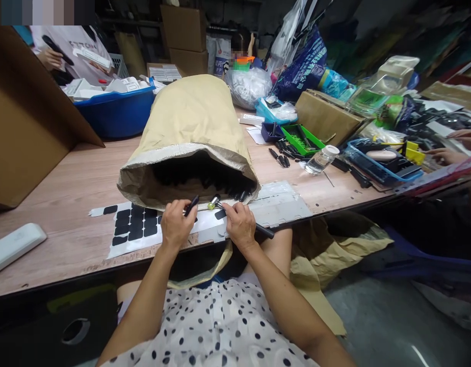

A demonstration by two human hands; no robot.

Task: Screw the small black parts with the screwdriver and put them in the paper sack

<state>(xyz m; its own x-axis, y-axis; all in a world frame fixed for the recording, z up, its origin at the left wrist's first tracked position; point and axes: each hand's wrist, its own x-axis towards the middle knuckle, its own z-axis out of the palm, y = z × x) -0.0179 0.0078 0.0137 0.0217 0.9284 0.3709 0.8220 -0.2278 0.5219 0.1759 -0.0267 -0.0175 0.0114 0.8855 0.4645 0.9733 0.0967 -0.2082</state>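
Observation:
Close to the mouth of a large tan paper sack (pixel 193 109), my left hand (pixel 176 223) is closed on a small black tube-like piece (pixel 191 205), its exact kind unclear. My right hand (pixel 240 223) grips a small hammer (pixel 265 231). The black handle sticks out to the right below the hand, and the metal neck ends in a head with a yellowish face near the sack's rim. Many dark pieces fill the sack's shadowed inside. Under my hands lies a white sheet with black rounded stickers (pixel 136 224), partly covered by the left hand.
A blue basin (pixel 116 114) of white boxes stands at the left behind a cardboard box (pixel 29 117). To the right are a green tray (pixel 302 140), loose black parts, a clear jar (pixel 321 159) and a blue basket (pixel 384 160). Other people's hands show at both sides.

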